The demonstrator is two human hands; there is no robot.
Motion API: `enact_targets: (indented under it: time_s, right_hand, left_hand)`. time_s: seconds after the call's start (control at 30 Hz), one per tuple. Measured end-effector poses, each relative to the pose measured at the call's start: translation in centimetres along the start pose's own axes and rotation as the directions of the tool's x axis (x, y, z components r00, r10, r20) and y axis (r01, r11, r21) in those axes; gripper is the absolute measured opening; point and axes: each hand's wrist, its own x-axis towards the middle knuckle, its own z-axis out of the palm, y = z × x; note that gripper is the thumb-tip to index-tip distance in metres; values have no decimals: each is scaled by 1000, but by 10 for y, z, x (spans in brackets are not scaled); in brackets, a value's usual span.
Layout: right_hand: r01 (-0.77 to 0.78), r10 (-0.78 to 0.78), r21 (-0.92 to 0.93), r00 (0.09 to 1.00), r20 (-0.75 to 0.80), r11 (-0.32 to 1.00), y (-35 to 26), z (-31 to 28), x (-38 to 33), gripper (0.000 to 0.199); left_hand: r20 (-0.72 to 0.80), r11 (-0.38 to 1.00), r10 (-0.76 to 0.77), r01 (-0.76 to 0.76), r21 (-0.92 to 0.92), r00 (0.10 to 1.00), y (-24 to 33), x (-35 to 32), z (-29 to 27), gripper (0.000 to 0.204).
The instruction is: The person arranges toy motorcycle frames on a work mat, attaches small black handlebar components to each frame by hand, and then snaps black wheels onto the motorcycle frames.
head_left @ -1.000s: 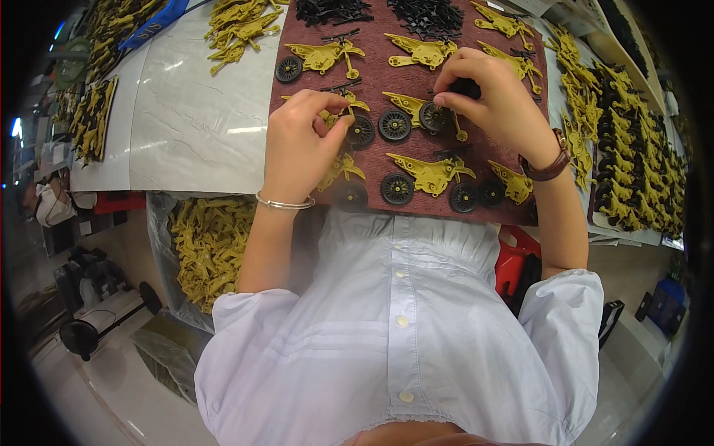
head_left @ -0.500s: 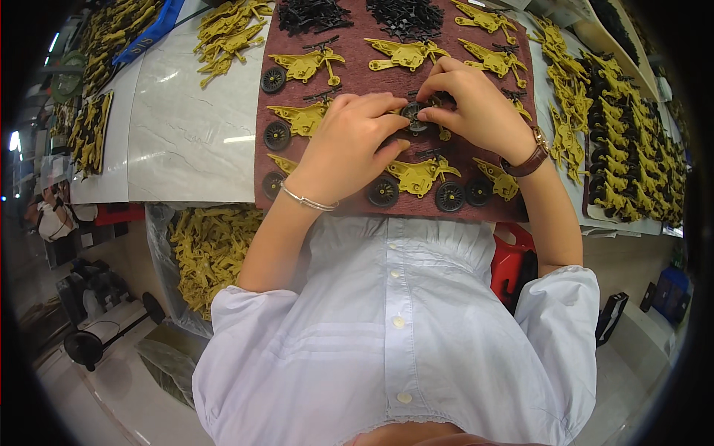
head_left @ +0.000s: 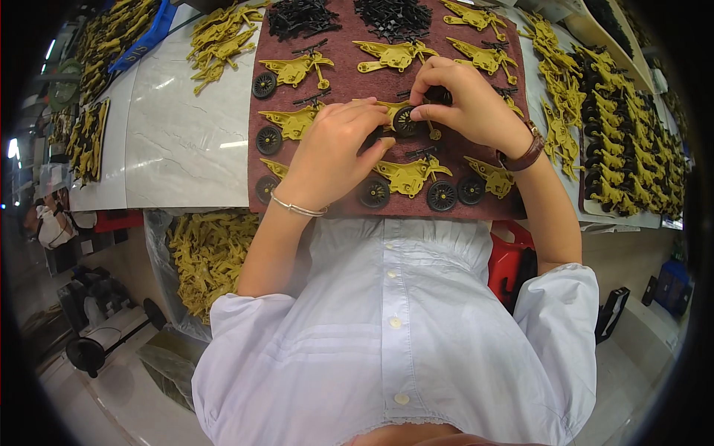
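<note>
Over the maroon mat (head_left: pixel 335 195), my left hand (head_left: pixel 336 149) is curled, with the dark edge of a spoked wheel (head_left: pixel 374 138) between thumb and fingers. My right hand (head_left: pixel 467 100) is bent in a pinch, its thumb tip touching a black spoked wheel (head_left: pixel 405 120). That wheel lies over a yellow toy motorbike frame (head_left: pixel 387 109), partly hidden by my hands. Another dark round part (head_left: pixel 439 95) shows between my right index finger and thumb. Below my hands lies a yellow frame (head_left: pixel 409 177) with a rear wheel (head_left: pixel 373 192) and a front wheel (head_left: pixel 442 195) beside it.
Black small parts (head_left: pixel 301 18) are heaped at the mat's far edge, and more yellow frames (head_left: pixel 297 70) lie in rows. Assembled pieces fill a tray (head_left: pixel 621 204) on the right. A plastic bag of yellow parts (head_left: pixel 204 253) stands below the table's left front.
My left fingers have drawn back leftward from the wheel at my right thumb. That wheel now shows more fully, and a dark part has come into sight in my right hand.
</note>
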Motion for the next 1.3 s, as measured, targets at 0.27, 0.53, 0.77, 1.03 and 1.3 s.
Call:
enact_targets:
  time_s: [0.27,0.53,0.77,1.03,1.3]
  right_hand:
    - [-59,57,24,996,62,998,4,-24,-13,18]
    - [-31,39,-61,991,129,998,5,-22,-17,17]
    - [-55,64,-197,997,39,979,-2,-15,-17,17]
    - [50,-49,5,989,-138,999,-11,-10,-2,18]
    - [166,-152,60,968,-199,984,-36,-15,14,33]
  left_hand:
    - [32,997,33,-35,62,999,2,-1,-1,18]
    - [57,993,28,-34,109,998,3,0,-1,18]
    - [55,993,31,-37,111,998,2,0,-2,18]
    - [-136,999,-3,-4,-50,991,7,7,-6,19]
    - [-18,989,63,-65,-131,998,18,7,-4,20]
